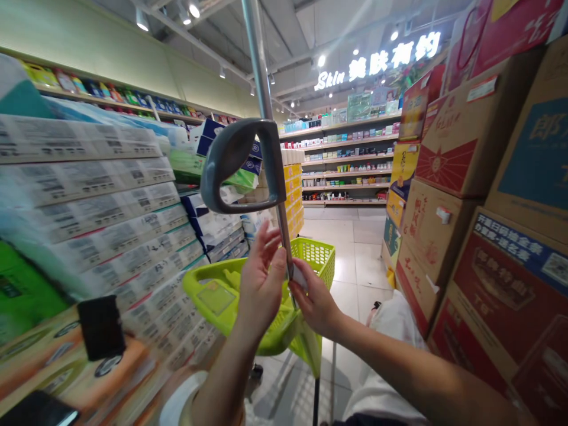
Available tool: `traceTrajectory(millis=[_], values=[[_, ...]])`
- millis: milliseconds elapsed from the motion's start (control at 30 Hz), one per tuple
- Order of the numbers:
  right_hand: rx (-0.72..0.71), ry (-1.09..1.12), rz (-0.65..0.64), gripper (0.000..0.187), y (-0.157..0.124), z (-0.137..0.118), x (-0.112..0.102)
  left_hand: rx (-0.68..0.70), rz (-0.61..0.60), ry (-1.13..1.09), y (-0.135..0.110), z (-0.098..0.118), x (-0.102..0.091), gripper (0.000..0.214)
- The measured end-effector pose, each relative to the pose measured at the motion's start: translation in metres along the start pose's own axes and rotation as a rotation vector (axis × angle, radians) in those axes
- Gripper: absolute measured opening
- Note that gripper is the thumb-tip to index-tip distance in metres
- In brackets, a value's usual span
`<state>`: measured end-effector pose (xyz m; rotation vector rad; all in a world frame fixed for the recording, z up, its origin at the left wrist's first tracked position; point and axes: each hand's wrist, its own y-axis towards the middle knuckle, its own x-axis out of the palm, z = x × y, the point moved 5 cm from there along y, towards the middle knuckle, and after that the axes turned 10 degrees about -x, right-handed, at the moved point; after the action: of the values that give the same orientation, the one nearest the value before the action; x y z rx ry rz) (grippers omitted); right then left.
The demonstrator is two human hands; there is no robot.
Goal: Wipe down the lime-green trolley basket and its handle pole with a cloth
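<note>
Nearby, metal pole [284, 234] between hands [261, 284] [316, 300], green basket [327, 269] beyond; stacked cartons [450, 139]

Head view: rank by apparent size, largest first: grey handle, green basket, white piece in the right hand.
1. Green basket
2. Grey handle
3. White piece, partly covered
Apparent size only; nearness to the camera affects it.

Two hands [262, 281], one pole [260, 65], one handle [213, 171], perhaps two phones [102, 328]

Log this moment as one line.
left hand: open beside silver metal pole | right hand: pinching small white piece at pole | above: grey plastic loop handle | near: green plastic basket
</note>
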<state>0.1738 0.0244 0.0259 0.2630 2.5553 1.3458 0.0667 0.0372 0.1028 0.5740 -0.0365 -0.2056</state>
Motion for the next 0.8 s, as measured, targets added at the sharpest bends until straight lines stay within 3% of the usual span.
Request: traceTrajectory(millis=[100, 267, 467, 600, 800], values=[[0.018, 0.055, -0.017, 0.039, -0.007, 0.001, 0.003, -0.098, -0.052, 0.031, -0.012, -0.020, 0.009, 0.054], [-0.045, 0.063, -0.039, 0.037, 0.006, -0.005, 0.002, -0.122, 0.040, 0.128, -0.023, -0.035, -0.003, 0.045], [-0.048, -0.038, -0.157, 0.030, -0.046, 0.024, 0.013, -0.068, 0.114, 0.385, -0.048, -0.059, -0.015, 0.035], [-0.083, -0.150, -0.218, 0.033, -0.070, 0.032, 0.015, -0.063, 0.074, 0.450, -0.056, -0.062, -0.013, 0.031], [-0.099, -0.247, -0.273, 0.027, -0.074, 0.041, 0.004, -0.139, -0.042, 0.378, -0.055, -0.059, -0.020, 0.030]])
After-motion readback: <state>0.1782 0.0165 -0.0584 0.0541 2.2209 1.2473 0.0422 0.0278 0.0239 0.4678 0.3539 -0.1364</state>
